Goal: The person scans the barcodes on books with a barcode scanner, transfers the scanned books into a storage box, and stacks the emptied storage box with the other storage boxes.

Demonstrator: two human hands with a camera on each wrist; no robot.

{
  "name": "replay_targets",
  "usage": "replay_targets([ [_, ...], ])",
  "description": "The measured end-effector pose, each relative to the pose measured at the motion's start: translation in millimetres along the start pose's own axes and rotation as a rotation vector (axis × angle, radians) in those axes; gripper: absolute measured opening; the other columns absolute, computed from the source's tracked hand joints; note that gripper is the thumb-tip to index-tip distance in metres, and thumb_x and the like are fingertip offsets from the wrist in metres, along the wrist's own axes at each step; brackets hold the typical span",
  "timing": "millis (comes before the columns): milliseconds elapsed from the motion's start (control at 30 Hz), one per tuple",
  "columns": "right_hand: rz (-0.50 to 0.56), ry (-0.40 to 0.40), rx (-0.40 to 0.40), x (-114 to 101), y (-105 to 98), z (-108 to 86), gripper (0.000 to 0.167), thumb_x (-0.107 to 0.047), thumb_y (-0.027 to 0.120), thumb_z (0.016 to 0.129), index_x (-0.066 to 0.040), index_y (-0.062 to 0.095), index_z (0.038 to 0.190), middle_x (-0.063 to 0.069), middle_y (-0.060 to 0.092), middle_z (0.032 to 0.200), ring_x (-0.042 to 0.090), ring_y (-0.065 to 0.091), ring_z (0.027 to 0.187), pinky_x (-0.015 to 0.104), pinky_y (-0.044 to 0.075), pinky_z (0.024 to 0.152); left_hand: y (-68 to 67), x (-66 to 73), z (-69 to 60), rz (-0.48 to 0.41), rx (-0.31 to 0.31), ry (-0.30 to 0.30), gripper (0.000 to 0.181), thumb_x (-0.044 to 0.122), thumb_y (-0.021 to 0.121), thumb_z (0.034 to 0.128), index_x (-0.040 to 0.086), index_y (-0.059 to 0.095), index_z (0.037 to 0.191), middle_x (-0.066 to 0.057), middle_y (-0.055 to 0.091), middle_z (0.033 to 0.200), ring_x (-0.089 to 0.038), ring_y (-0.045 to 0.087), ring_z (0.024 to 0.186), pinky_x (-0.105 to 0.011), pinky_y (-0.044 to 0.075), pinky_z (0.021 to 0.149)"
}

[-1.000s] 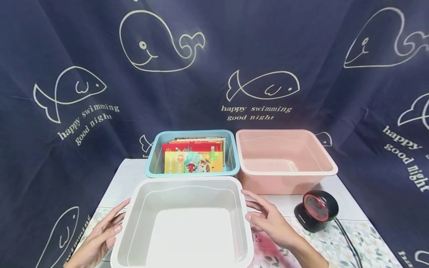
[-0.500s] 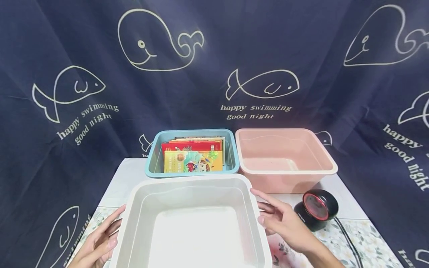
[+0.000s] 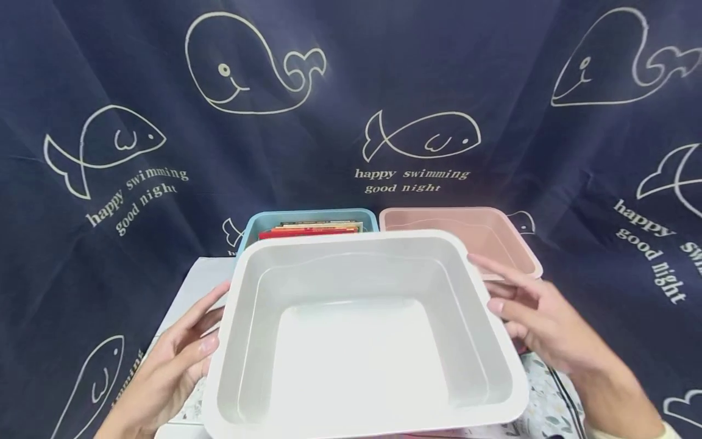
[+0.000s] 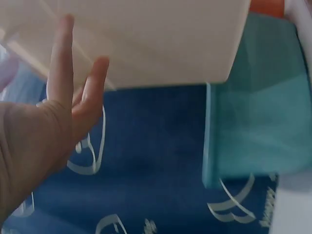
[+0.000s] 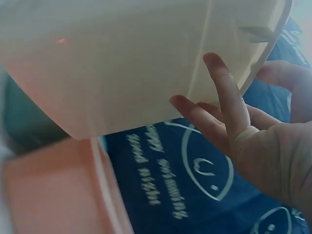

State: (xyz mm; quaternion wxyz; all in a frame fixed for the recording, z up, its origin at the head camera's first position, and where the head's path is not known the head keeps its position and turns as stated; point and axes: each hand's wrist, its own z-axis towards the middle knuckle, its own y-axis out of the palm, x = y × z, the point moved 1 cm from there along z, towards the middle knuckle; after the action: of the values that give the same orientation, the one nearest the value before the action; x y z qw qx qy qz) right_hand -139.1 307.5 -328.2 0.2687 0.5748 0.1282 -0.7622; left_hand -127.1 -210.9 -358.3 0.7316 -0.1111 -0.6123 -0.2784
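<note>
An off-white plastic bin (image 3: 351, 268), with nothing inside, is held off the table between both hands, slightly slanted. My left hand (image 3: 175, 360) presses its left side with fairly straight, spread fingers; in the left wrist view, the fingers of the left hand (image 4: 68, 97) lie against the outer wall. On the right side, my right hand (image 3: 548, 323) has its index finger and thumb at the rim. From the right wrist, the other fingers of the right hand (image 5: 243, 112) reach along the outer wall below the rim.
Behind the raised bin stand a blue bin (image 3: 307, 215) with several books (image 3: 315, 228) and a pink bin (image 3: 493, 244), both partly covered by it. A black cable (image 3: 567, 396) lies on the floral tablecloth (image 3: 543, 396) at right. A dark blue printed curtain (image 3: 307, 152) closes off the back.
The off-white bin has risen from low in front and moved up and right, with both hands moving along with it. It now covers much of the books and the black round device at right.
</note>
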Motion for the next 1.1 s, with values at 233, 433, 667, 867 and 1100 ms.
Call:
replay_targets([
  [233, 0.087, -0.017, -0.024, -42.4, -40.8, 16.4, 0.065, 0.021, 0.02, 0.102, -0.002, 0.028, 0.162, 0.014, 0.056, 0.153, 0.021, 0.075, 0.107, 0.037, 0.061, 0.079, 18.0, 25.1, 62.8, 0.007, -0.016, 0.033, 0.062, -0.002, 0.036, 0.1072, 0.013, 0.021, 0.166, -0.012, 0.049, 0.153, -0.022, 0.062, 0.13, -0.046, 0.06, 0.09],
  [433, 0.112, 0.049, 0.026, -71.6, -78.5, 38.3, 0.059, 0.012, 0.02, 0.106, -0.005, 0.034, 0.16, 0.021, 0.069, 0.132, 0.03, 0.077, 0.1, 0.044, 0.061, 0.076, 27.8, 37.9, 127.2, 0.012, 0.037, -0.04, 0.059, 0.01, 0.044, 0.1091, 0.018, 0.026, 0.165, -0.01, 0.049, 0.151, -0.019, 0.061, 0.13, -0.039, 0.061, 0.091],
  [667, 0.128, 0.123, 0.154, -90.3, -128.1, 53.6, 0.057, 0.009, 0.026, 0.107, -0.013, 0.048, 0.155, 0.016, 0.075, 0.121, 0.025, 0.078, 0.093, 0.041, 0.064, 0.07, 40.6, 37.0, 194.6, -0.019, 0.094, -0.108, 0.06, 0.016, 0.053, 0.1053, 0.031, 0.036, 0.16, -0.012, 0.057, 0.146, -0.015, 0.068, 0.112, -0.027, 0.06, 0.07],
  [867, -0.029, 0.212, 0.327, -92.3, -164.8, 62.0, 0.053, 0.003, 0.036, 0.107, -0.023, 0.056, 0.149, 0.007, 0.078, 0.106, 0.019, 0.075, 0.079, 0.037, 0.062, 0.062, 46.0, 22.2, 246.8, -0.015, 0.115, -0.157, 0.057, 0.023, 0.06, 0.1028, 0.036, 0.043, 0.156, -0.012, 0.053, 0.152, -0.032, 0.064, 0.125, -0.04, 0.063, 0.084],
  [1100, 0.025, 0.214, 0.402, -92.5, -197.3, 67.4, 0.048, 0.0, 0.039, 0.107, -0.022, 0.062, 0.143, 0.006, 0.077, 0.112, 0.021, 0.074, 0.09, 0.037, 0.062, 0.068, 53.0, 7.4, 298.4, 0.002, 0.104, -0.179, 0.053, 0.026, 0.063, 0.1016, 0.039, 0.05, 0.151, -0.009, 0.051, 0.156, -0.043, 0.051, 0.142, -0.042, 0.062, 0.087],
])
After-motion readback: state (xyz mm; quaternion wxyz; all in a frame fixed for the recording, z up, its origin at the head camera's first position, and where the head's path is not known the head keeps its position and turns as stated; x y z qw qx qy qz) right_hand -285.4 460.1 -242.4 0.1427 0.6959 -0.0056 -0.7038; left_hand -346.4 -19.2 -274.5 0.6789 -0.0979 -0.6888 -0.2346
